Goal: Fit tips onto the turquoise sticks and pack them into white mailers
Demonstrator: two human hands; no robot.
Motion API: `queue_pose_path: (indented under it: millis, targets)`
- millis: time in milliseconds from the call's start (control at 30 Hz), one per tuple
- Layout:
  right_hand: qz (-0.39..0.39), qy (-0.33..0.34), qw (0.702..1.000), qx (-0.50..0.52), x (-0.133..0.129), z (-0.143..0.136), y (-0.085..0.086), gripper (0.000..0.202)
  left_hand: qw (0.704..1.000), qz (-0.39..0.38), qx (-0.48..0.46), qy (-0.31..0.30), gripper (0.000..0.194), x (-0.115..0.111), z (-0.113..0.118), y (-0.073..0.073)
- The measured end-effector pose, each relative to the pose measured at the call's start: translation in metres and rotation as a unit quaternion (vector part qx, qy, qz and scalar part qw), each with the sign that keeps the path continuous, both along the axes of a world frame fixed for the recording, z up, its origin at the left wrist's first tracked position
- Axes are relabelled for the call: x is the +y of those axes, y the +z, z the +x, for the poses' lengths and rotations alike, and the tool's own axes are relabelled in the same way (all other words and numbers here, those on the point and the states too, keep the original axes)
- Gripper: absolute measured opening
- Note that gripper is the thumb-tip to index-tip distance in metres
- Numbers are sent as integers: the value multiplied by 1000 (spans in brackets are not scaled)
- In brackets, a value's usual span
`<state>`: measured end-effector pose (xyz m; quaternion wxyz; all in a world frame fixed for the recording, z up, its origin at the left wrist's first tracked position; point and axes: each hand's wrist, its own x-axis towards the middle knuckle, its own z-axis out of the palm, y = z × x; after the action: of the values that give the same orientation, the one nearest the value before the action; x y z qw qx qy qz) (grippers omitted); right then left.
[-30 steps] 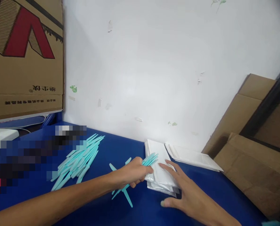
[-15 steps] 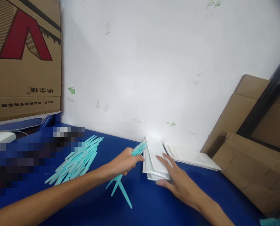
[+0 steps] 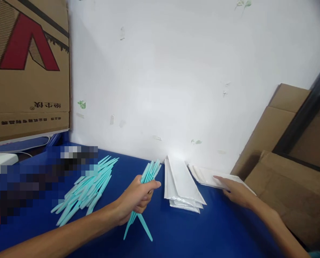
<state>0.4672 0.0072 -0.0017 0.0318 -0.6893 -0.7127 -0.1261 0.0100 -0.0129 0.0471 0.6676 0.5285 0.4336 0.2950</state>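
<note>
My left hand (image 3: 140,195) is closed around a bundle of thin turquoise plastic sticks (image 3: 151,170) with tapered ends, their lower tips fanning out beneath the fist. To its right lies a stack of long white envelopes (image 3: 183,181), slightly fanned, with shiny edges at the near end. My right hand (image 3: 236,190) reaches over a second pile of white envelopes (image 3: 205,176), fingers stretched across its top and thumb near the front edge. A loose heap of the same turquoise sticks (image 3: 88,190) rests on the blue table (image 3: 160,236) at left.
A white wall (image 3: 154,79) rises behind the table. A large printed cardboard box (image 3: 41,86) stands at upper left, and more brown cardboard (image 3: 289,186) leans at right beside a dark bar (image 3: 300,118). A pixelated patch hides the left side.
My right hand has left the middle envelope stack and moved right to the other pile. My left hand has drawn slightly left and turned the turquoise bundle more upright.
</note>
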Motion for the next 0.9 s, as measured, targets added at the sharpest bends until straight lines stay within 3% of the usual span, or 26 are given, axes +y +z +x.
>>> queue_pose_path:
  millis: [133, 267, 333, 467, 567, 733, 900]
  targets:
    - [39, 16, 999, -10, -5, -2, 3, 45, 996, 49, -64, 47, 51, -8, 3, -1]
    - [92, 0, 995, -31, -9, -11, 15, 42, 979, 168, -83, 83, 47, -30, 8, -12]
    - [111, 1, 993, -40, -10, -17, 18, 42, 972, 219, -53, 62, 45, -41, 10, -22]
    - [136, 19, 989, -53, -13, -27, 20, 37, 963, 262, 33, -46, 42, -52, 15, -40]
    - [160, 23, 985, -60, -14, -32, 21, 34, 959, 268, 67, -67, 39, -50, 20, -46]
    - [209, 15, 976, -63, -20, -39, 29, 22, 961, 263, 68, -58, 41, -48, 22, -41]
    - [252, 69, 964, -51, -24, -55, 38, 7, 956, 282, 39, -73, 44, -47, 16, -27]
